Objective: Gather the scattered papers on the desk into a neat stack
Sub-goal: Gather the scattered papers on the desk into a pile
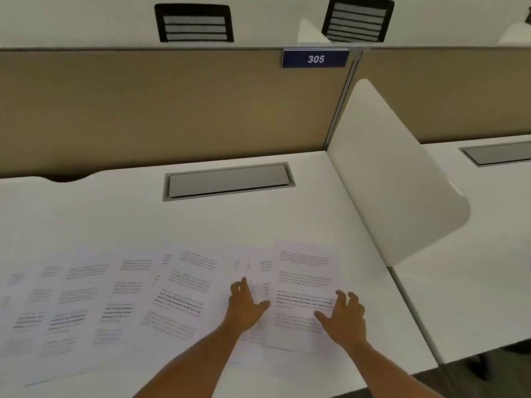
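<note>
Several printed white sheets lie fanned across the near half of the white desk point(201, 219), overlapping from the far left to the right. The rightmost sheet point(304, 271) lies on top of its neighbour. My left hand point(247, 305) rests flat with fingers spread on the sheets just left of that top sheet, thumb touching its left edge. My right hand point(343, 314) hovers or rests at the top sheet's right edge, fingers apart and curled. Neither hand grips a sheet. The middle sheet point(181, 288) and the left sheets point(66, 305) lie untouched.
A grey cable hatch point(228, 180) is set into the desk behind the papers. A tan partition point(161, 110) with a blue 305 sign point(315, 58) closes the back. A white side divider point(393, 173) stands on the right, with another desk beyond it. Black chair backs show behind.
</note>
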The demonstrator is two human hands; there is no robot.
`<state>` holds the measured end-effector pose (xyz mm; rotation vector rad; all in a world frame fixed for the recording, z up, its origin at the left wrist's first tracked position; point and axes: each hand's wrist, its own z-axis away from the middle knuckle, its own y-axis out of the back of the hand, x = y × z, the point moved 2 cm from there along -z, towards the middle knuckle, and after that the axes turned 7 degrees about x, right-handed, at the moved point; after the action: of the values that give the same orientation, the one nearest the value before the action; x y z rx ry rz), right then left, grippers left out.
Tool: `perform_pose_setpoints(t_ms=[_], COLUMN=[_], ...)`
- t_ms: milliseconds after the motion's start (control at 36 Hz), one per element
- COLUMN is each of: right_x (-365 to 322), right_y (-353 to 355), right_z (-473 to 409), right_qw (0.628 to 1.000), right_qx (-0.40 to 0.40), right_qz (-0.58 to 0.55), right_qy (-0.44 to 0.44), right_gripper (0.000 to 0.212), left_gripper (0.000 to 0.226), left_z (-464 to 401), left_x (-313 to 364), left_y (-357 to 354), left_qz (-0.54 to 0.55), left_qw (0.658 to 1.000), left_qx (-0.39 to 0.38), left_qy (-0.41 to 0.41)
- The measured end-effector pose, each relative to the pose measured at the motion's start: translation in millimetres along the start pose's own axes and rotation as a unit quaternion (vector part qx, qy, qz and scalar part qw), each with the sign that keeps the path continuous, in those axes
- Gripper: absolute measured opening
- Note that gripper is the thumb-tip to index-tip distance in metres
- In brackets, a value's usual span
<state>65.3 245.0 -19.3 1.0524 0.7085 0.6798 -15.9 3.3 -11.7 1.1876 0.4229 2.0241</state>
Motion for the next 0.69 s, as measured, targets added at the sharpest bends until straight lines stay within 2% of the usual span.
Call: perform_pose_setpoints(t_ms=[83, 194, 417, 500, 694], right_x=[1.9, 4.1, 3.8, -0.7, -9.6], right_y=[-3.4, -13.4, -25.6, -27.9, -28.2], right_z=[-8.7, -20.6, -30.7, -32.8, -32.3], right_qw=[0.998, 0.996, 0.999, 1.0, 0.999], right_qx=[0.011, 0.004, -0.011, -0.022, -0.035], right_qz=[-0.027, -0.043, -0.013, -0.002, -0.013], right_qy=[-0.051, -0.081, -0.03, -0.004, 0.017], right_gripper=[0.104, 0.116, 0.123, 0.124, 0.121], left_gripper=[0.105, 0.102, 0.083, 0.078, 0.081], left_z=[1.5, 2.9, -7.1, -12.0, -18.1], left_x=[4.3, 10.4, 24.8, 29.3, 29.6], left_y=[-10.3, -23.0, -30.6, -33.5, -35.7], left_qz=[0.031, 0.014, -0.035, -0.016, 0.009], left_qw=[0.999, 0.998, 0.99, 0.989, 0.986], left_qx=[0.01, 0.035, 0.082, 0.085, 0.091], left_qy=[0.039, 0.058, 0.108, 0.122, 0.142])
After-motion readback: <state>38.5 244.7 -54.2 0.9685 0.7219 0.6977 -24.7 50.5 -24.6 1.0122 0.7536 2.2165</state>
